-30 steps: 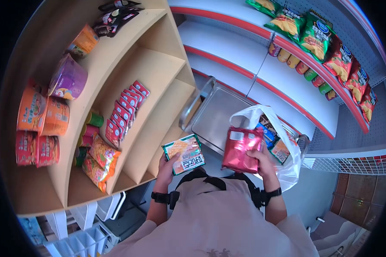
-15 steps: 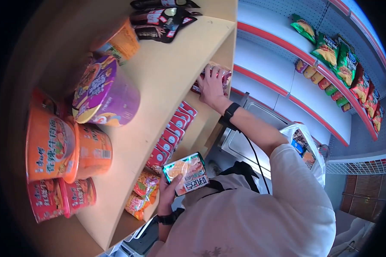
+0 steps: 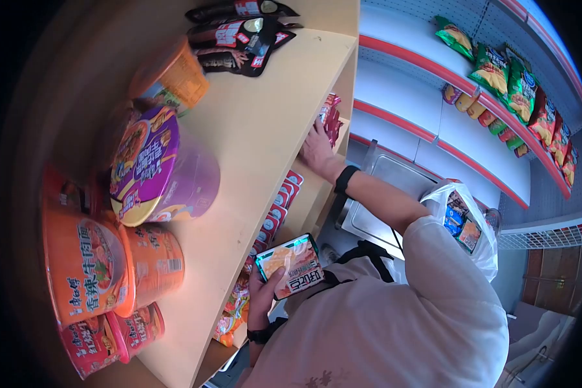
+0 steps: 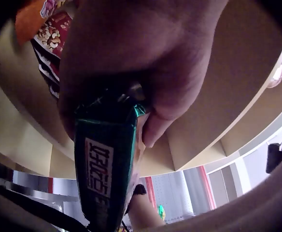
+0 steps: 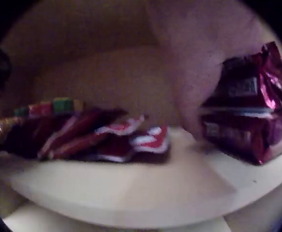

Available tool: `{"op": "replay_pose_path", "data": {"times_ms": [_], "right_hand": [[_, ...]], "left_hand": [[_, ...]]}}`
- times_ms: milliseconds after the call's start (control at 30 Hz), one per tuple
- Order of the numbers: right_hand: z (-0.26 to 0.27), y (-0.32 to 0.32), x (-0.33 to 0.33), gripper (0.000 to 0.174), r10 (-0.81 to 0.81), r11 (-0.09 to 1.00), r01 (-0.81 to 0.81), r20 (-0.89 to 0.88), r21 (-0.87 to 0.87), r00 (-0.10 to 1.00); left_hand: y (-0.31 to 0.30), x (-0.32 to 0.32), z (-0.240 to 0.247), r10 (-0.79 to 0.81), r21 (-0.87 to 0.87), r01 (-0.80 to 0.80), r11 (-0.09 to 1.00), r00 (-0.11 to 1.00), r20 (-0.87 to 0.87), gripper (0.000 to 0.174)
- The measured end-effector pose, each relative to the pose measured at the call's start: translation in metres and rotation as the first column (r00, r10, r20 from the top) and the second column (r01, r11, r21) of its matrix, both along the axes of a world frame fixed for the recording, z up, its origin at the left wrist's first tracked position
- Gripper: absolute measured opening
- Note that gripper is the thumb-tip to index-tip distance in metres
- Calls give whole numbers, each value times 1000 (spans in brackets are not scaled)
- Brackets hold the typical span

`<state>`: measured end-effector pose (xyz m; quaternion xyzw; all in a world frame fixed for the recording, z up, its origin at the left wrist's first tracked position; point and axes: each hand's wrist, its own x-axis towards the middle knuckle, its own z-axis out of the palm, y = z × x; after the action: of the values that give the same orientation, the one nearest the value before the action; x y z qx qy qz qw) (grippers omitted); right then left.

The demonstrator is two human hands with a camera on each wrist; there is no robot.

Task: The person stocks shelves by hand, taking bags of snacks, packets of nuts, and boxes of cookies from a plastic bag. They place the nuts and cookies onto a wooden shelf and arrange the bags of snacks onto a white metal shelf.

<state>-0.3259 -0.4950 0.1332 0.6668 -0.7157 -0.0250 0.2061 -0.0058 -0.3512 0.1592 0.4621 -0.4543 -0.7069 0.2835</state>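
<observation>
My left hand (image 3: 262, 301) grips a flat green-edged packet (image 3: 291, 266), thumb across its front; in the left wrist view the packet (image 4: 105, 169) shows edge-on beneath the left hand (image 4: 146, 53). Inside the wooden shelf my right hand (image 3: 319, 152) reaches in beside shiny red packs (image 3: 332, 121). The right wrist view has two such packs (image 5: 247, 133) one above the other, the right hand (image 5: 199, 63) against their left side with extended fingers, partly hidden. Left of it on the same board lie smaller red packets (image 5: 112, 140), overlapping.
Cup noodles (image 3: 87, 265) and black bags (image 3: 239, 39) stand or lie on the upper wooden board (image 3: 252, 149). A metal cart (image 3: 381, 174) and a white plastic bag (image 3: 485, 258) with packets are at the right, before red-edged shelves (image 3: 401, 119) with chip bags.
From in front of the body, the right hand brought a red pack into the wooden shelf, then shifted from its top to its side. The left hand kept its packet. The view moved closer to the shelf.
</observation>
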Motion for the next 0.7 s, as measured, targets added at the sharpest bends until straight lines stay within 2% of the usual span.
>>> {"op": "replay_pose_path", "data": {"times_ms": [33, 100, 167, 200, 267, 333, 400, 467, 567, 600, 633, 667, 700], "right_hand": [[9, 3, 5, 57, -22, 1000, 21, 160, 10, 987], [18, 12, 8, 56, -70, 997, 72, 104, -14, 992], [22, 17, 2, 58, -34, 999, 34, 21, 16, 999], [22, 17, -1, 59, -109, 994, 109, 58, 8, 992], [17, 19, -4, 60, -117, 993, 119, 67, -22, 991], [5, 15, -7, 61, -87, 990, 94, 78, -104, 993], [7, 14, -7, 62, -99, 989, 106, 71, -106, 993], [3, 12, -8, 63, -98, 981, 112, 94, -160, 991], [26, 54, -14, 68, 1, 988, 26, 176, -149, 984], [28, 73, -19, 66, 52, 998, -43, 257, -39, 965], [22, 94, -22, 66, 129, 985, -76, 368, -155, 921], [13, 119, -26, 66, 215, 958, -93, 461, -273, 861], [0, 149, -35, 59, 238, 958, -113, 516, -262, 823]], "left_hand": [[-2, -4, -1, -11, -3, 11, 1000, 1000, -1, 42], [-4, -11, -2, -9, 27, 9, 1000, 1000, -11, 43], [-8, -17, 0, -41, 24, 42, 999, 999, -27, 43], [-11, -20, 0, -26, 36, 27, 999, 999, -42, 43], [-18, -25, -2, 15, 73, -10, 997, 997, -71, 42], [-31, -41, 9, 115, 121, -94, 988, 977, -179, 41], [-47, -66, 20, 224, 256, -143, 956, 920, -322, 41], [-72, -92, 22, 208, 228, -128, 965, 905, -371, 45], [-108, -145, 34, 181, 191, -120, 974, 922, -343, 45], [-125, -164, 28, 201, 202, -131, 971, 902, -383, 45], [-144, -183, 16, 224, 216, -142, 966, 879, -421, 44], [-159, -203, 11, 233, 194, -169, 966, 893, -386, 45], [-173, -222, 5, 243, 169, -193, 966, 904, -351, 46]]}}
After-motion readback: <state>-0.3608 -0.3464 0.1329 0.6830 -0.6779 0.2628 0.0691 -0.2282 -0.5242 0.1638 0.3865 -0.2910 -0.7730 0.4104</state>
